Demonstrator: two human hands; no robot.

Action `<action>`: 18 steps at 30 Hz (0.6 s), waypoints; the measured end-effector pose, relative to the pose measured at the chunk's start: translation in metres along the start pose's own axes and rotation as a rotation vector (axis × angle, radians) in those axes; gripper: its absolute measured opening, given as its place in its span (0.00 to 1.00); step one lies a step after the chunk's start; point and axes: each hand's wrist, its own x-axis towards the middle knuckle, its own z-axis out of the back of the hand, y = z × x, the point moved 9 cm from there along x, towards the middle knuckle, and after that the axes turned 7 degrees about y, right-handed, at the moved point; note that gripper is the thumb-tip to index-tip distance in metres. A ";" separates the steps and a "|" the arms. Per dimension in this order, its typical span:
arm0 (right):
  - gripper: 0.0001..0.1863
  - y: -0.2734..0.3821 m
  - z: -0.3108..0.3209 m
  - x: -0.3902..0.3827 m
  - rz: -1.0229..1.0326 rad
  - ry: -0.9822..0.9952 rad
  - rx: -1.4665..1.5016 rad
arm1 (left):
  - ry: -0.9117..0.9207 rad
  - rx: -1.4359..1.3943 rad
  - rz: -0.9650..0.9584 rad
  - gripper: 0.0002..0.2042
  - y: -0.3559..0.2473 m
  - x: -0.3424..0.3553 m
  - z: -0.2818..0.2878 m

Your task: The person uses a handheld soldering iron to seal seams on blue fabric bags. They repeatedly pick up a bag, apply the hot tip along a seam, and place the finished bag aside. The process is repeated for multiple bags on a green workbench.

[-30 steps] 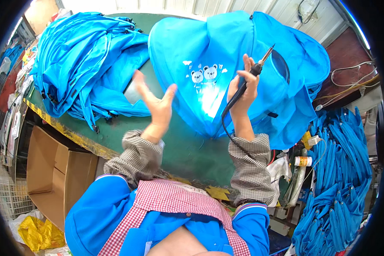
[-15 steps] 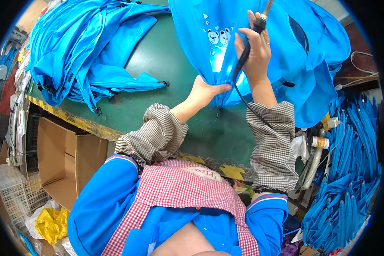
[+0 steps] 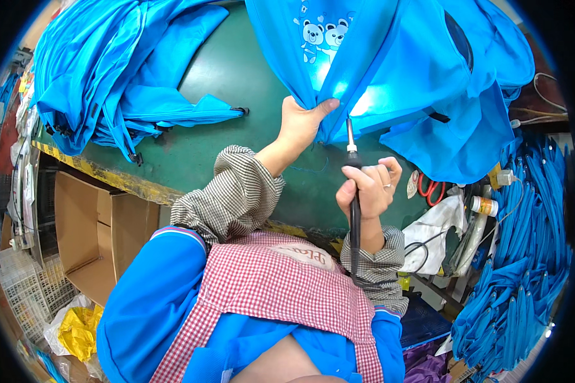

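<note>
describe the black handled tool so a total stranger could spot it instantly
On the green tabletop, find the blue fabric printed with two cartoon bears. Just below its gathered lower edge, the right hand holds the tool. It is slim and straight, with a black handle and a thin metal tip pointing up the picture, unlike the soft cloth beyond it.

Smooth cloth cover [image 3: 421, 83], metal tool tip [image 3: 350, 135]

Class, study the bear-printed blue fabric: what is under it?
Green tabletop shows along the left and near edges of the bear-printed blue fabric; anything farther under it is covered and cannot be seen.
</note>
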 end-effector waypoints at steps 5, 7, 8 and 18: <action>0.04 0.000 -0.006 0.002 0.043 -0.017 -0.042 | -0.001 0.039 0.011 0.16 0.005 0.001 0.002; 0.04 -0.002 -0.008 0.002 0.043 -0.008 -0.038 | 0.001 0.044 0.012 0.16 0.005 0.001 0.001; 0.03 -0.002 -0.008 0.003 0.048 -0.010 -0.037 | 0.001 0.045 0.013 0.16 0.006 0.002 0.002; 0.08 0.000 0.027 0.033 -0.006 -0.110 0.063 | -0.024 -0.118 -0.059 0.22 -0.028 0.002 0.015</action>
